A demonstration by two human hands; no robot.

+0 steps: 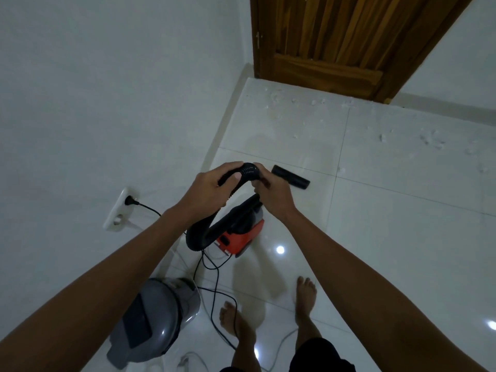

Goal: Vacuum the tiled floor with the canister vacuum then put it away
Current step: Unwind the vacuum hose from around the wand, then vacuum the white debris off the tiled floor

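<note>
A red and black canister vacuum (239, 237) sits on the white tiled floor (375, 224) in front of my feet. Its black ribbed hose (249, 170) arches up from the body. My left hand (212, 189) grips the hose near its top bend. My right hand (271, 194) grips the hose end just to the right. A black nozzle attachment (291, 177) lies loose on the tiles beyond my hands. White scraps of debris (429, 138) are scattered across the far tiles near the door.
A brown wooden door (335, 44) stands at the back. A wall socket (120, 208) on the left holds a black plug, its cord (214, 291) trailing across the floor past my bare feet. A grey appliance (155, 318) stands at lower left with a white cable.
</note>
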